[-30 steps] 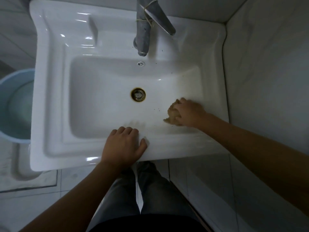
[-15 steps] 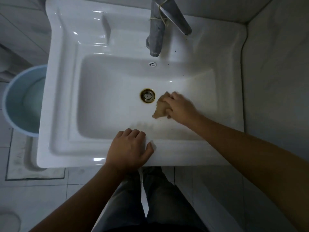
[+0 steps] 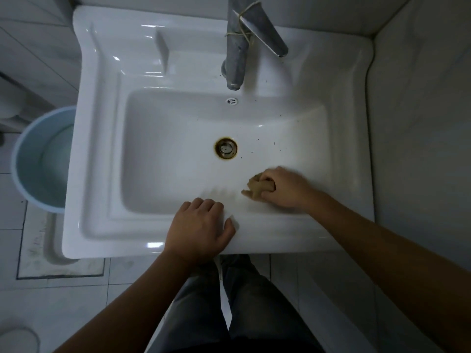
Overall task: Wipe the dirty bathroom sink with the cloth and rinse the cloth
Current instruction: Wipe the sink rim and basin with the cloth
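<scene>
Along the near wall of the sink (image 3: 102, 149), my right hand (image 3: 285, 189) is clamping the cloth (image 3: 257, 188), fingers curled tight. My left hand (image 3: 201, 230) is bracing flat, fingers together. I should be pressing firmly, overlapping strokes toward the drain (image 3: 225, 148).

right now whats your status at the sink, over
Right hand shut on cloth, scrubbing basin's near wall. Left hand flat on sink front rim, holding nothing. Dark specks right of drain. Nothing in the way.

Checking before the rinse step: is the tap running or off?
Off, as far as shows: no stream falls from the tap spout, and the sink basin holds no pooled water around the drain.
</scene>
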Motion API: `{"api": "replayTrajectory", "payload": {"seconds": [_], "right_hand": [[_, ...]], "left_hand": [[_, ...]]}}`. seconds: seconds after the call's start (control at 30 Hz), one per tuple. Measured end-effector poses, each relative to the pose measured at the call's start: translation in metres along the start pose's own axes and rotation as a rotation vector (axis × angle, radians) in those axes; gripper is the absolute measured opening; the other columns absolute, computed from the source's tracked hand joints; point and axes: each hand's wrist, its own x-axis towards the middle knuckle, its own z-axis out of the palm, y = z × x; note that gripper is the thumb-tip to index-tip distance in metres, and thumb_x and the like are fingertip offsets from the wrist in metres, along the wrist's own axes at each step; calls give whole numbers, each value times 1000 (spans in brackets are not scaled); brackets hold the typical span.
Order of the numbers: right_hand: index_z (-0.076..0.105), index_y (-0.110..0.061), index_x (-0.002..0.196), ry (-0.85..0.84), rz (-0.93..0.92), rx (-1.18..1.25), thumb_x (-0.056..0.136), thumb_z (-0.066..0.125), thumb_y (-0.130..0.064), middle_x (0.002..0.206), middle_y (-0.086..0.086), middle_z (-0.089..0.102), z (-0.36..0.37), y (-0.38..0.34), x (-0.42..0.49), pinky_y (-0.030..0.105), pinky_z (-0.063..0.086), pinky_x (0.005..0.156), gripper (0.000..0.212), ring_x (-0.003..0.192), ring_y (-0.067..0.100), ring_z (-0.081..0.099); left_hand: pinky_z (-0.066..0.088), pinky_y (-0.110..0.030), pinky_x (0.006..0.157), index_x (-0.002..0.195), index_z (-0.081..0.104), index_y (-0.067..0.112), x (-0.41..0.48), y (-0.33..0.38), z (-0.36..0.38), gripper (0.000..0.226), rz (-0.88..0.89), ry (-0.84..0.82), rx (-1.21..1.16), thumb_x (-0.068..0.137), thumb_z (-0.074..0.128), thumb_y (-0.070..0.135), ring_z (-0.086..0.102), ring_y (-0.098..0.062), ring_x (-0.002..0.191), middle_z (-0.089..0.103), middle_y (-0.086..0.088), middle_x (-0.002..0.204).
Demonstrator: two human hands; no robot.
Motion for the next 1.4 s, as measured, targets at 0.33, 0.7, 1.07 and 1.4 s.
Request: {"api": "replayTrajectory", "payload": {"seconds": [0.33,0.7,1.07,1.4], "right_hand": [[48,-24,133,377,-118,-243,85,62,-34,125,6,50,-14,-10,54,40,54,77,51,111,28,54],[55,-17,130,697,131,-284,84,70,-10,131,13,48,-80,24,23,34,43,65,49,117,33,50],[53,-23,129,476,91,-201,76,74,-18,129,8,47,-19,-12,79,39,53,79,58,109,30,51],[62,-23,124,-142,-89,-112,87,61,-22,120,4,55,-26,-11,-2,32,44,81,37,103,23,58]], "left_hand": [[49,-32,74,97,67,22,0,-3,4,45,-1,-9,-9,95,37,56,60,-16,81,69,4,92],[48,-30,70,91,66,23,0,1,1,45,11,17,-16,95,38,58,58,-14,74,68,5,86],[52,-32,73,96,68,22,0,-3,4,44,10,23,-32,95,41,57,61,-15,79,69,5,91],[50,-32,74,98,68,22,0,-4,3,52,13,-12,-26,94,34,61,61,-14,79,69,4,92]]}}
